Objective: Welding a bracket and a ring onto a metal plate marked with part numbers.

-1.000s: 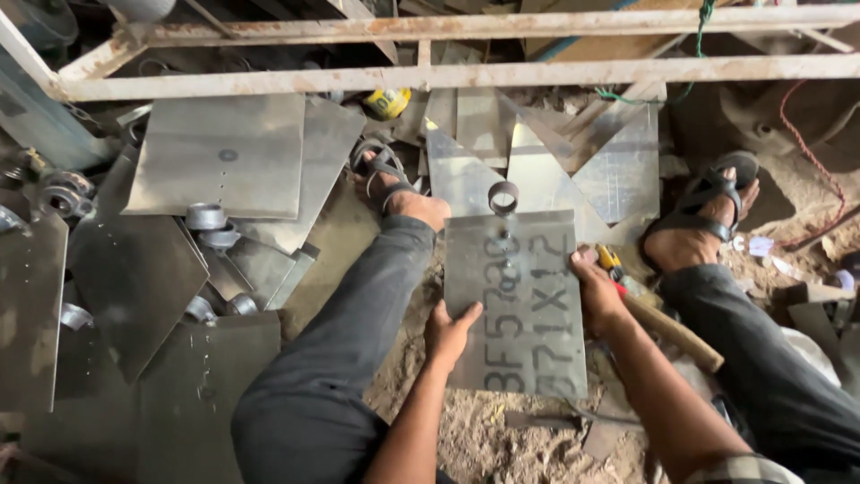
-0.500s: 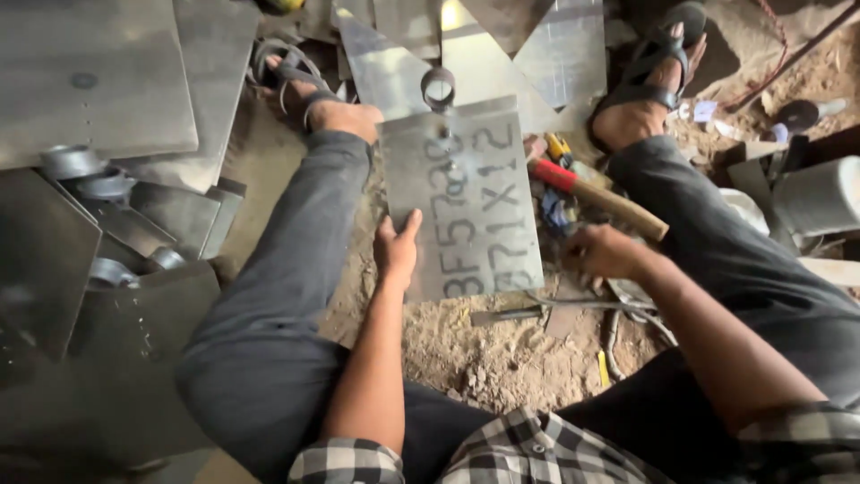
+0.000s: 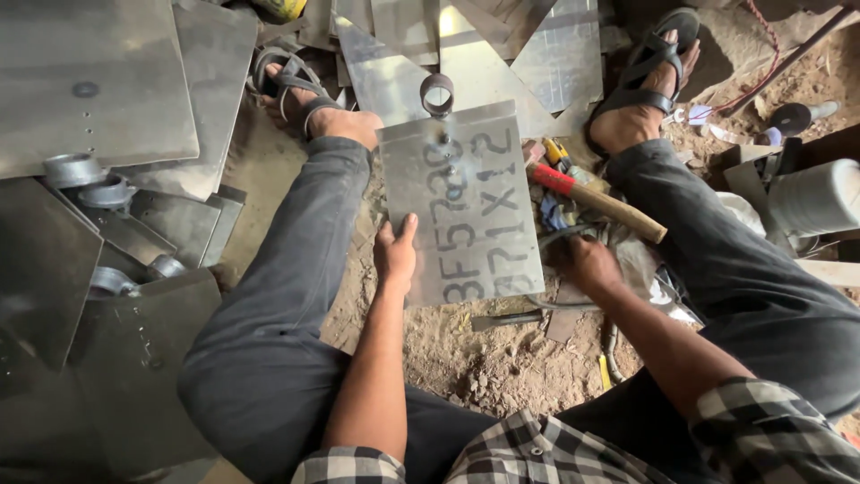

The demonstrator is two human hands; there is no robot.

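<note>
1. Far left: stack of metal sheets (image 3: pixel 98 85) w/ short pipe collars (image 3: pixel 73 168) fixed on; more sheets below, overlapping on the floor.

2. Our left leg, dark trousers, foot in sandal (image 3: pixel 291 85), stretched along the sheets' edge.

3. Left hand (image 3: pixel 396 255): flat on the left edge of the grey metal plate (image 3: pixel 466 211), fingers together, thumb up the edge. It presses rather than grips; nothing closed in it. Same hold as half a sec ago.

4. Plate: lies on the sandy ground between our legs, dark hand-painted marks across it, small ring (image 3: pixel 437 92) welded at the top edge. It hasn't shifted.

5. Right hand (image 3: pixel 587 264): a sec ago it lay on the plate's right edge; now it's off it, down among the tools just beside that edge. Fingers curled; whether they hold anything, we cannot tell. So the plate is pinned by one hand only.

6. Tools: hammer (image 3: pixel 596 202) w/ wooden handle and red neck, lying untouched just right of the plate; dark chisel-like bar (image 3: pixel 506 319) on the sand below it.

7. Far right: right foot in sandal (image 3: pixel 649 72), white roll (image 3: pixel 815 197).
</note>
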